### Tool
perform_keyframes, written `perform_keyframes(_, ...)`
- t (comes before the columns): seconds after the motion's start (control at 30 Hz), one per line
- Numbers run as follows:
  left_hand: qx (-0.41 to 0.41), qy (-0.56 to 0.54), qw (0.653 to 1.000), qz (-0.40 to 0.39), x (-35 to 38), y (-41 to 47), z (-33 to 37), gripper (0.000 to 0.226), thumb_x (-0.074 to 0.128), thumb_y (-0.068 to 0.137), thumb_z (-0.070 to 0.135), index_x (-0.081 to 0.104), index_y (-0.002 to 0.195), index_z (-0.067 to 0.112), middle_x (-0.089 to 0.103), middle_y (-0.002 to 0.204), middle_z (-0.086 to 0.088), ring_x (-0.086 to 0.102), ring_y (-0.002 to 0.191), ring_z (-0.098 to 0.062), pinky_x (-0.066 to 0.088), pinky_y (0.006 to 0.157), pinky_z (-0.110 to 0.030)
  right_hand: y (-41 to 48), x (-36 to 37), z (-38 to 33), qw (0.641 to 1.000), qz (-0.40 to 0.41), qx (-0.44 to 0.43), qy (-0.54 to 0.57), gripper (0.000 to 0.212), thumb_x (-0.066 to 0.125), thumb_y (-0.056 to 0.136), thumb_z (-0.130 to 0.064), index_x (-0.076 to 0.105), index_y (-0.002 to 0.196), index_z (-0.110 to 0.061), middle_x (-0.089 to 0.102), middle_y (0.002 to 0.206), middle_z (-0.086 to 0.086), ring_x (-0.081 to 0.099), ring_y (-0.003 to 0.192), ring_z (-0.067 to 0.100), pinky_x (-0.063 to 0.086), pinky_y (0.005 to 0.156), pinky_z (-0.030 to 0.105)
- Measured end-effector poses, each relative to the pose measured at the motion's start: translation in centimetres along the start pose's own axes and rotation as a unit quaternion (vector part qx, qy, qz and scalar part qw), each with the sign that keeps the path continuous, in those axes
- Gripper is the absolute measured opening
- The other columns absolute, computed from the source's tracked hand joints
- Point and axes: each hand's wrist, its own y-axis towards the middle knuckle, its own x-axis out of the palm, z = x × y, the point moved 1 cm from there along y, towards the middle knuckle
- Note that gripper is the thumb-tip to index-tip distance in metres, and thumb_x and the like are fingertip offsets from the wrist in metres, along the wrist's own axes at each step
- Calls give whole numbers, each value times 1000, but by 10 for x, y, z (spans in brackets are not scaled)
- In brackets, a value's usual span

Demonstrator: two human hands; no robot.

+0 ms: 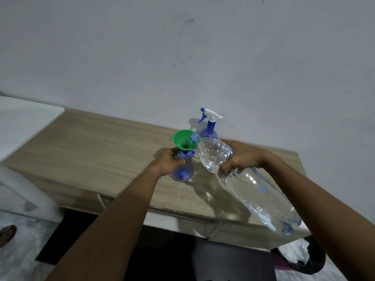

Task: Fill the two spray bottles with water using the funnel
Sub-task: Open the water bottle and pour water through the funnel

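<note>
A blue see-through spray bottle without its head stands on the wooden table. A green funnel sits in its neck. My left hand grips this bottle around its upper body. My right hand grips a large clear water bottle, tilted with its mouth over the funnel's rim. A second blue spray bottle with a white and blue trigger head stands behind, close to the wall.
A white surface adjoins the table on the left. A basket with a dark liner sits on the floor at the lower right. A cord hangs below the table's front edge. A sandal lies at the far left.
</note>
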Motion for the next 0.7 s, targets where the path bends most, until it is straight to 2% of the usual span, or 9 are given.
perform_keyframes(0.17, -9, 4, 1000, -4, -1, 1, -3, 44, 75, 85, 5, 65, 127, 8, 72, 120, -8, 66, 115, -25, 48, 107, -48, 1, -3, 0, 1000, -12, 13, -4, 78, 84, 75, -15, 47, 140, -34, 79, 89, 4, 77, 79, 22, 53, 54, 26)
perform_keyframes(0.27, -10, 3, 1000, -2, -2, 4, -7, 46, 77, 83, 7, 66, 127, 9, 73, 119, -6, 67, 114, -24, 48, 107, -49, 1, -4, 0, 1000, -21, 20, -2, 76, 85, 74, -15, 49, 139, -31, 79, 90, 8, 73, 70, 16, 53, 54, 26)
perform_keyframes(0.37, -4, 4, 1000, -2, -2, 3, -6, 45, 76, 84, 5, 66, 127, 9, 73, 118, -7, 67, 114, -24, 49, 106, -49, 1, -4, 2, 1000, -25, 14, 1, 72, 84, 74, -14, 52, 137, -25, 78, 93, 13, 71, 70, 17, 53, 55, 28)
perform_keyframes(0.7, 0, 8, 1000, 5, -1, 3, -4, 45, 76, 85, 4, 64, 128, 5, 72, 119, -10, 67, 113, -24, 49, 106, -47, 6, -7, 10, 999, -39, 8, 12, 75, 86, 71, -17, 51, 137, -28, 78, 92, 13, 71, 70, 19, 51, 52, 28)
